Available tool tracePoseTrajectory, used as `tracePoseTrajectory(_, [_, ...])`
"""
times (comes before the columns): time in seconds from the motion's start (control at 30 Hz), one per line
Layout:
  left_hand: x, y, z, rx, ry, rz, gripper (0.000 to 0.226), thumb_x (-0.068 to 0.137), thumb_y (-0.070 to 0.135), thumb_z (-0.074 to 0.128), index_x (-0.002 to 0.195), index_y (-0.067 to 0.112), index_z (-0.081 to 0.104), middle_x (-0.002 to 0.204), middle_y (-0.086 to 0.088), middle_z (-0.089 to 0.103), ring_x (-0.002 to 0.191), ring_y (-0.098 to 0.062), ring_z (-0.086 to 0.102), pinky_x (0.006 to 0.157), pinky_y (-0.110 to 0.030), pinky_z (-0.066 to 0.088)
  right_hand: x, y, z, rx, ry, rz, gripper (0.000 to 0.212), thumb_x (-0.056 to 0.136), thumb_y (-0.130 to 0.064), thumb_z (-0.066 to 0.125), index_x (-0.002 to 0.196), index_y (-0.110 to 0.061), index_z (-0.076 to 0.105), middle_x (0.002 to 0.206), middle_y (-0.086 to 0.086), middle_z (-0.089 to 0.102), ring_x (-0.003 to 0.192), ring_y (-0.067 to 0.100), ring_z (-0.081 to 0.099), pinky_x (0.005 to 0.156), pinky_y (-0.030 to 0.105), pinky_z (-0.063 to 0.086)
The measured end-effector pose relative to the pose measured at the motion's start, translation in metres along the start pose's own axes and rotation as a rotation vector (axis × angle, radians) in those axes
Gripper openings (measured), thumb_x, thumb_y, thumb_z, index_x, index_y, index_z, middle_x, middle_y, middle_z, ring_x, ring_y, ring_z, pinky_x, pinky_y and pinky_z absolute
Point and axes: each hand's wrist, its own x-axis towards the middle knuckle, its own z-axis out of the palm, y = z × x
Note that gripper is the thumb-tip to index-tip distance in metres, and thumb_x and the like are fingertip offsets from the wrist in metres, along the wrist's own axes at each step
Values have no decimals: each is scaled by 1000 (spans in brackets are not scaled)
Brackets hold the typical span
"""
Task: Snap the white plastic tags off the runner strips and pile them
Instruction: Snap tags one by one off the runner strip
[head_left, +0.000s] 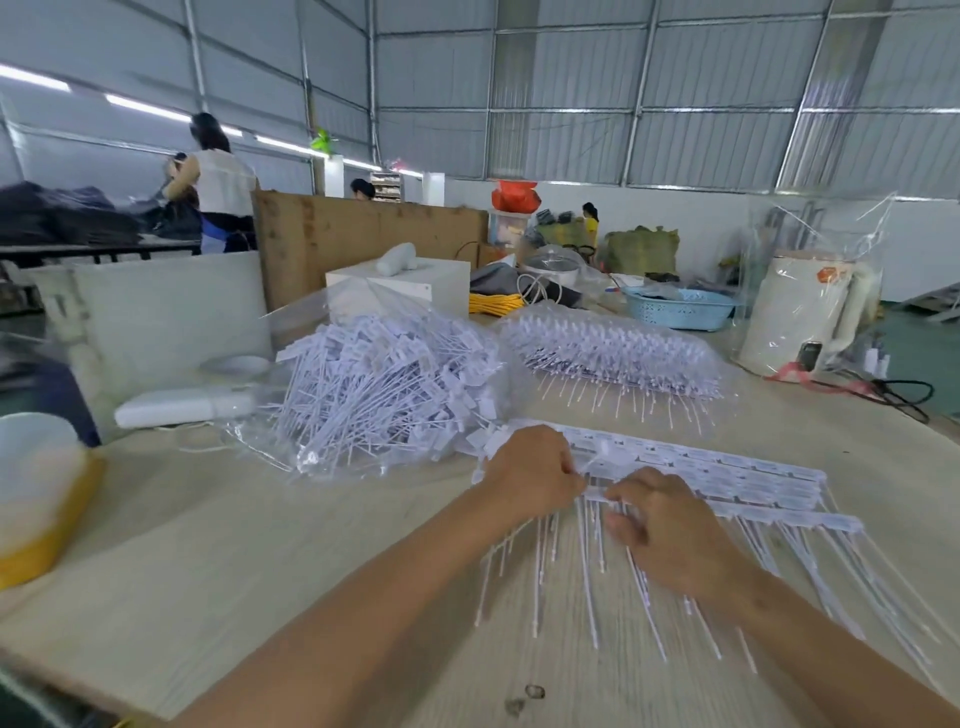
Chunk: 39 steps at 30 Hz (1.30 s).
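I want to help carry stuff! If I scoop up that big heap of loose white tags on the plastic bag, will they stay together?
Probably not. The heap of loose tags lies as a jumble of thin stems pointing every way, so pieces would likely slip out. It looks light. The clear plastic bag under it looks floppy and slippery.

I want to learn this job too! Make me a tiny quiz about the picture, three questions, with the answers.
1. True or false: both hands are on the runner strips.
2. The pile of loose tags lies on which side of the strips? A) left B) right
3. What colour is the basket at the back?

Key: 1. True: the left hand and the right hand grip the strips' left end. 2. A. 3. Blue.
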Motion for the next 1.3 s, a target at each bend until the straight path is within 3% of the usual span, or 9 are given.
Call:
tracePoseTrajectory(0.1, [-17, -8, -16, -162, 100, 122, 12, 84, 16, 60, 73, 17, 55, 67, 9, 52, 61, -7, 49, 56, -20, 39, 2, 5, -3, -3, -12, 8, 32, 95, -34, 47, 126, -27, 54, 128, -3, 49, 118, 19, 44, 97, 33, 40])
tracePoseTrajectory(0.17, [-20, -27, -33, -104, 268, 97, 13, 88, 18, 57, 75, 18, 52, 67, 6, 53, 60, -10, 48, 54, -23, 35, 6, 5, -3, -2, -23, 2, 30, 95, -34, 48, 124, -28, 55, 128, -4, 49, 117, 18, 45, 96, 33, 42])
tracePoseTrajectory(0.27, [-11, -67, -63, 65, 517, -95, 12, 90, 16, 51, 83, 8, 57, 78, -7, 59, 70, -21, 49, 60, -28, 35, 8, 1, 1, -30, -7, -8, 31, 95, -38, 47, 125, -31, 54, 127, -6, 49, 116, 16, 46, 93, 29, 42])
tracePoseTrajectory(0.33, [-3, -97, -81, 60, 565, -286, 15, 89, 13, 48, 79, 3, 54, 77, -11, 54, 72, -25, 48, 61, -29, 35, 7, -1, 5, -76, 17, -6, 33, 96, -40, 44, 127, -33, 51, 128, -8, 47, 117, 15, 45, 92, 29, 42])
tracePoseTrajectory(0.43, [8, -132, -97, -65, 506, -456, 23, 85, 7, 47, 63, 1, 48, 67, -12, 55, 65, -25, 51, 57, -27, 38, 5, -6, 6, -159, 23, 9, 33, 96, -42, 40, 128, -36, 46, 128, -12, 43, 119, 13, 43, 91, 30, 42])
tracePoseTrajectory(0.53, [17, -143, -96, 55, 440, -438, 33, 86, 6, 47, 55, 8, 35, 56, -4, 42, 59, -22, 46, 46, -25, 31, 11, -17, -1, -188, 36, -13, 30, 96, -39, 40, 124, -35, 49, 124, -11, 45, 117, 13, 46, 91, 32, 42])
tracePoseTrajectory(0.77, [39, -130, -80, 322, 399, -360, 16, 93, 7, 44, 102, 0, 56, 106, -16, 60, 93, -30, 59, 67, -31, 42, 51, -77, 9, -66, 38, -215, 33, 96, -37, 43, 127, -29, 50, 131, -8, 46, 123, 16, 43, 94, 30, 39])
tracePoseTrajectory(0.9, [49, -133, -92, 475, 420, -490, 32, 88, -1, 50, 121, 1, 53, 119, -14, 59, 109, -30, 60, 83, -35, 50, 54, -87, 25, -29, 9, -225, 33, 97, -36, 40, 128, -28, 50, 128, -4, 45, 119, 19, 43, 92, 32, 38])
tracePoseTrajectory(1.3, [53, -154, -124, 540, 348, -532, 28, 91, -1, 46, 117, 2, 57, 122, -15, 60, 115, -29, 56, 92, -34, 46, 47, -83, 36, -22, 47, -245, 34, 99, -32, 34, 132, -27, 42, 133, -7, 40, 122, 16, 37, 94, 30, 33])
